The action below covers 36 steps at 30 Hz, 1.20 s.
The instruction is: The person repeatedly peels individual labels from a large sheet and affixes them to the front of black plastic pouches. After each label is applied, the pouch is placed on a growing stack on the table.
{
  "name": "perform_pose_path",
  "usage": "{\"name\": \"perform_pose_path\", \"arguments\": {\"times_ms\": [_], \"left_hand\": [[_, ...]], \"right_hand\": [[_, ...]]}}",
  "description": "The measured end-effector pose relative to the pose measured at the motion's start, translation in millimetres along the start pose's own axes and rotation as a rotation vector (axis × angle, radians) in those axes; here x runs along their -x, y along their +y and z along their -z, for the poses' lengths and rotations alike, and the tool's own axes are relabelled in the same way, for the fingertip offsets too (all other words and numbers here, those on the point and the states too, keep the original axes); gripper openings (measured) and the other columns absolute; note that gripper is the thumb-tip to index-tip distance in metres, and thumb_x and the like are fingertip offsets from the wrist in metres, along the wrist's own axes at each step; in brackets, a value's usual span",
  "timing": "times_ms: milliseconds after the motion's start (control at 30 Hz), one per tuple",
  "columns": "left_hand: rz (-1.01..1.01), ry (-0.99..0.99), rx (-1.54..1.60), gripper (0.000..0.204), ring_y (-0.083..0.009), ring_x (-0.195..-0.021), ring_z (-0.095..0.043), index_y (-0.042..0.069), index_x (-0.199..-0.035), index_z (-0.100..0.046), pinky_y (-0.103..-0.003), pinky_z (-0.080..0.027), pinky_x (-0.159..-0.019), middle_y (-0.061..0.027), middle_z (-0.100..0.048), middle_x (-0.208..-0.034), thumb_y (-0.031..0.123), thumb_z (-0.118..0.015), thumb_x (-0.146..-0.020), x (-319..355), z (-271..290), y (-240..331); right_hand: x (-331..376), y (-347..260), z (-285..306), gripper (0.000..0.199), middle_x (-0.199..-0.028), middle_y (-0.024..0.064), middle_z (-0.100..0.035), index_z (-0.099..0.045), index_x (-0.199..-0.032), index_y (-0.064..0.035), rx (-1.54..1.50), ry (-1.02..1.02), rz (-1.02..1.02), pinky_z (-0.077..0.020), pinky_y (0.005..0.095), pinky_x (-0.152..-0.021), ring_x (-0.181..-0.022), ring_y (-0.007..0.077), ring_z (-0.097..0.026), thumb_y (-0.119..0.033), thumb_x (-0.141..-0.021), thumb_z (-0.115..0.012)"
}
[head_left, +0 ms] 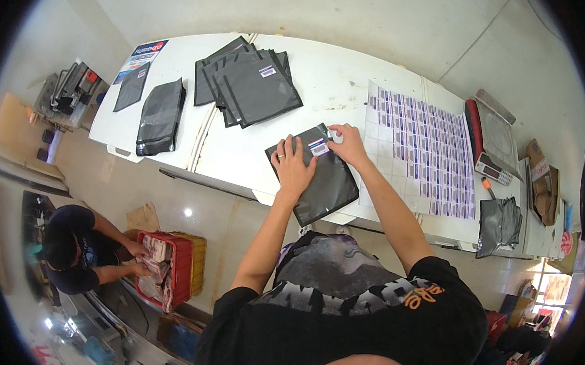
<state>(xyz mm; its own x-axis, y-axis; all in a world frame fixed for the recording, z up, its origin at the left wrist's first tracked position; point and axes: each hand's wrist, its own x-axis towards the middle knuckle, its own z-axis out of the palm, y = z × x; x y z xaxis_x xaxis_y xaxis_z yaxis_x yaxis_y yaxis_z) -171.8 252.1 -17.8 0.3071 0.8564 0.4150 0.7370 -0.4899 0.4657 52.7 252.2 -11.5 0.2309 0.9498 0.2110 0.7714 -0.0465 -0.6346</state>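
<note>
A black plastic pouch (329,187) lies at a slant near the front edge of the white tabletop (330,63). My left hand (294,168) rests on its left part, fingers spread and palm down. Across the pouch's upper part is a small white, blue and red label (319,147). My right hand (348,146) has its thumb and bent fingers at the label's right end, by the pouch's top corner. To the right lies a large sheet of the same labels (424,152), with bare backing along its left and lower side.
Fanned labelled pouches (257,89) lie at the back, with a pouch stack (161,118) and a single pouch (132,87) farther left. A scale (497,136) and more pouches (499,224) are at right. Lower left, a person (74,248) handles meat in a red crate (183,266).
</note>
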Motion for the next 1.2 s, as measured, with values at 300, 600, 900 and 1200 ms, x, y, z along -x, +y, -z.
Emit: {"name": "perform_pose_path", "arguments": {"times_ms": [300,600,900,1200], "left_hand": [[0.151,0.04,-0.058,0.029,-0.0402,-0.146,-0.042,0.013,-0.121,-0.076,-0.061,-0.03,-0.113,-0.0126,-0.058,-0.145,0.026,-0.078,-0.095,-3,40,-55],[-0.023,0.136,0.315,0.027,-0.044,-0.107,-0.069,0.005,-0.121,-0.069,-0.05,-0.056,-0.09,-0.019,-0.065,-0.127,0.001,-0.072,-0.094,-99,80,-79],[-0.073,0.245,0.171,0.044,-0.0432,-0.122,-0.063,0.007,-0.129,-0.068,-0.053,-0.053,-0.099,-0.0179,-0.064,-0.133,0.007,-0.082,-0.088,-281,76,-166],[0.15,0.411,-0.117,0.01,-0.0378,-0.107,-0.069,0.006,-0.097,-0.081,-0.047,-0.055,-0.094,-0.0139,-0.076,-0.108,0.01,-0.079,-0.089,-210,140,-322]], "right_hand": [[7,14,11,0.048,-0.106,0.0084,-0.069,-0.07,-0.134,-0.01,-0.284,-0.088,-0.033,-0.0522,0.0416,-0.096,-0.106,0.0285,-0.061,-0.014,-0.087,-0.079],[12,18,7,0.058,-0.107,0.0072,-0.066,-0.06,-0.145,-0.0073,-0.344,-0.038,0.01,-0.0484,0.038,-0.1,-0.104,0.0242,-0.057,-0.006,-0.09,-0.076],[18,10,7,0.066,-0.113,0.0088,-0.065,-0.058,-0.147,-0.0074,-0.26,-0.005,0.08,-0.0488,0.0411,-0.1,-0.109,0.0284,-0.056,-0.005,-0.085,-0.08],[25,-5,14,0.065,-0.115,0.0113,-0.06,-0.057,-0.147,-0.0063,-0.097,0.014,0.058,-0.0463,0.0429,-0.103,-0.111,0.0304,-0.054,-0.005,-0.086,-0.079]]}}
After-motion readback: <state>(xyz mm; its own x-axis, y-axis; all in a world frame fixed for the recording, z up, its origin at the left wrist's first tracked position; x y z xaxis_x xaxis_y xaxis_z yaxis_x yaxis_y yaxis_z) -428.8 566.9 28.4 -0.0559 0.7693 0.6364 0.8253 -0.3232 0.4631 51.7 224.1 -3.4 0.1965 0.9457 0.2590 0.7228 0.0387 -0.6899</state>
